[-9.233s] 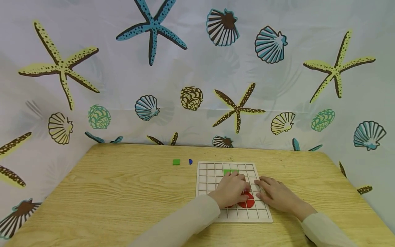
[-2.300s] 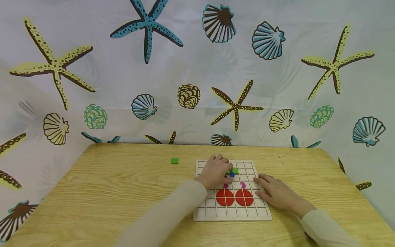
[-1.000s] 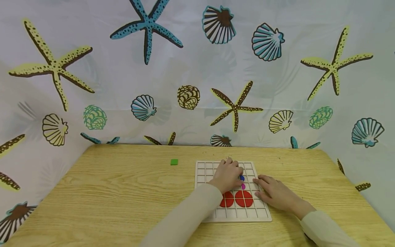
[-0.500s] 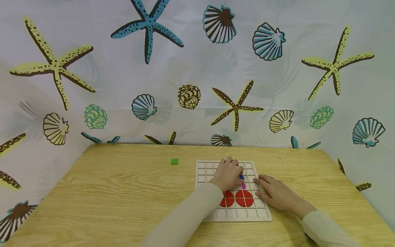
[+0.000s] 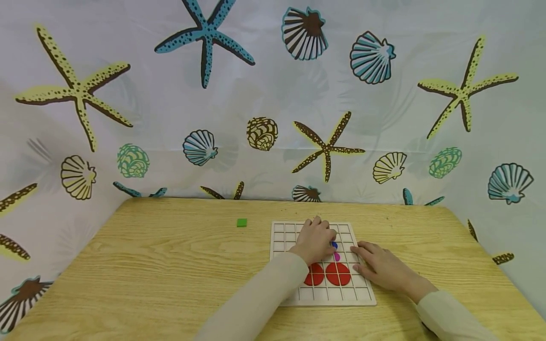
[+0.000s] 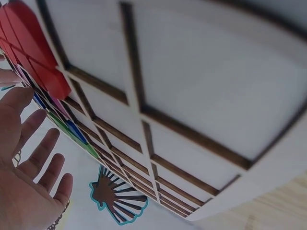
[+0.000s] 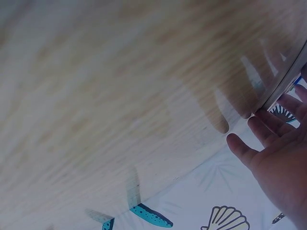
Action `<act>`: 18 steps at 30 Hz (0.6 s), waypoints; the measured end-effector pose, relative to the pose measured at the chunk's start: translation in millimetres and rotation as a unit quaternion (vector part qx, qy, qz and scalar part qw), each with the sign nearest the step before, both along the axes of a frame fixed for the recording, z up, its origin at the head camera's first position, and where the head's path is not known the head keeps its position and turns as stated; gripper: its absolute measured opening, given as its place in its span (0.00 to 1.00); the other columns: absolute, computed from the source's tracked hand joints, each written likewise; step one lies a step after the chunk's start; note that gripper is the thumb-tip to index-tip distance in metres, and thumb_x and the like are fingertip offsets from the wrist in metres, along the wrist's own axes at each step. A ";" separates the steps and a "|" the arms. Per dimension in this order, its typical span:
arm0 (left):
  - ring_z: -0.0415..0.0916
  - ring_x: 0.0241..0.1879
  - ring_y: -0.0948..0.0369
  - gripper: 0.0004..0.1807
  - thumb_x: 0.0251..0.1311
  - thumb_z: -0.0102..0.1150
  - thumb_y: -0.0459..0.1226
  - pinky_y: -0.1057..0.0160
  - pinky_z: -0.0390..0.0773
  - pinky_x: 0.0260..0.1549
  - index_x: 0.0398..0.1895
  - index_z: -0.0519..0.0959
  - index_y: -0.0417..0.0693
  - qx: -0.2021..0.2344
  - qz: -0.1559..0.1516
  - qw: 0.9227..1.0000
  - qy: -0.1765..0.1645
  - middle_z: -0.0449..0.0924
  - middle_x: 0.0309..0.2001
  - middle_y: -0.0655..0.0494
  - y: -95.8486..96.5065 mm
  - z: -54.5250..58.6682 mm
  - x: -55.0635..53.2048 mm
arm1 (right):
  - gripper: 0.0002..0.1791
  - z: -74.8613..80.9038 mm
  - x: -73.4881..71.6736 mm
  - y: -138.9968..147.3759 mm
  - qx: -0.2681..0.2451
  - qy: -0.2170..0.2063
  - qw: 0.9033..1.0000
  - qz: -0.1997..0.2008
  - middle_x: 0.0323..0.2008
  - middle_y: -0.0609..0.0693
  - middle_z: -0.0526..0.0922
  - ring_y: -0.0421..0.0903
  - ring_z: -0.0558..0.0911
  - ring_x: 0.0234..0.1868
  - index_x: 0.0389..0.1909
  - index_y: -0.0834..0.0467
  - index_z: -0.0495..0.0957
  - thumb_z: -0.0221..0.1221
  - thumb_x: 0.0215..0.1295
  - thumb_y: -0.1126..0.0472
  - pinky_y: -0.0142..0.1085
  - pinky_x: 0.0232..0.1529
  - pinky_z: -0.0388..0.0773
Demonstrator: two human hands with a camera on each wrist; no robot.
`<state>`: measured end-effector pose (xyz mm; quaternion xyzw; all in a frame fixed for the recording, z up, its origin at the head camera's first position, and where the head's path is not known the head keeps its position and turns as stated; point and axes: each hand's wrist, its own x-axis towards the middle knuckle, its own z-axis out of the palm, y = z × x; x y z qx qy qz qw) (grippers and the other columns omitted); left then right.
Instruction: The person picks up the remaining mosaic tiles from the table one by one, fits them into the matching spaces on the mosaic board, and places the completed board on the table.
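On the table lies a white gridded board (image 5: 362, 296) with two red discs (image 5: 338, 273), each split by the grid lines, in its front half. My left hand (image 5: 314, 239) is over the board's middle, thumb and index finger pinching a small blue piece (image 5: 334, 246). Just in front of the thumb sits a magenta piece (image 5: 337, 257). In the left wrist view a second blue half-round piece (image 6: 76, 130) and a green strip (image 6: 62, 125) show on the board, both hidden under the hand from above. My right hand (image 5: 381, 265) rests at the board's right edge, fingers extended.
A loose green square (image 5: 241, 222) lies on the wooden table (image 5: 170, 265), left of the board's far corner. Behind the table hangs a white curtain (image 5: 239, 94) printed with starfish and shells, which also closes in both sides.
Over the longer span, the loose blue piece left the table and my left hand brought it onto the board, then shifted right. During the last second both hands stay put.
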<state>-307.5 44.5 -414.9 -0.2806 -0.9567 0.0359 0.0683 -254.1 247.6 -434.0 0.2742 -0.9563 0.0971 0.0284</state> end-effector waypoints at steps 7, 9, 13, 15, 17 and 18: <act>0.67 0.50 0.60 0.16 0.57 0.53 0.55 0.57 0.67 0.53 0.45 0.78 0.63 0.005 -0.007 1.000 0.000 0.75 0.47 0.62 -7.6 3.3 -1.2 | 0.26 2.2 1.0 -1.3 -0.002 -0.003 1.000 -0.002 0.60 0.60 0.68 0.59 0.70 0.59 0.61 0.58 0.67 0.50 0.66 0.49 0.56 0.54 0.67; 0.67 0.49 0.60 0.16 0.57 0.54 0.55 0.57 0.67 0.52 0.45 0.78 0.63 0.009 -0.012 1.000 0.005 0.75 0.47 0.62 -11.2 4.2 -1.8 | 0.26 2.2 1.0 -1.6 -0.002 -0.002 1.000 -0.001 0.59 0.61 0.68 0.59 0.70 0.59 0.61 0.58 0.67 0.50 0.66 0.49 0.56 0.54 0.67; 0.68 0.49 0.59 0.17 0.57 0.54 0.55 0.56 0.67 0.52 0.46 0.78 0.62 0.014 -0.018 1.000 0.016 0.76 0.47 0.61 -19.3 4.9 -3.2 | 0.26 2.1 0.8 -1.7 -0.001 -0.002 1.000 0.000 0.60 0.61 0.68 0.59 0.70 0.59 0.61 0.58 0.67 0.50 0.66 0.50 0.56 0.54 0.67; 0.69 0.50 0.58 0.17 0.57 0.54 0.55 0.55 0.67 0.54 0.45 0.78 0.61 0.019 -0.019 0.999 0.020 0.76 0.47 0.60 -23.5 5.1 -4.1 | 0.26 2.6 0.9 -1.7 -0.002 -0.002 1.000 0.000 0.60 0.61 0.68 0.59 0.70 0.59 0.61 0.58 0.67 0.50 0.66 0.50 0.55 0.54 0.67; 0.69 0.51 0.58 0.17 0.56 0.55 0.55 0.54 0.67 0.54 0.45 0.79 0.61 0.022 -0.018 0.999 0.022 0.76 0.47 0.60 -27.9 5.2 -5.0 | 0.26 3.2 1.2 -1.9 -0.003 -0.004 1.000 -0.001 0.60 0.61 0.68 0.59 0.69 0.60 0.61 0.58 0.67 0.50 0.66 0.50 0.56 0.55 0.67; 0.69 0.51 0.58 0.16 0.56 0.55 0.54 0.54 0.67 0.54 0.45 0.79 0.61 0.026 -0.017 0.999 0.024 0.76 0.46 0.60 -30.2 5.4 -5.3 | 0.26 3.6 1.3 -1.8 -0.004 -0.005 1.000 -0.001 0.60 0.62 0.67 0.59 0.69 0.60 0.61 0.58 0.67 0.50 0.66 0.50 0.56 0.55 0.67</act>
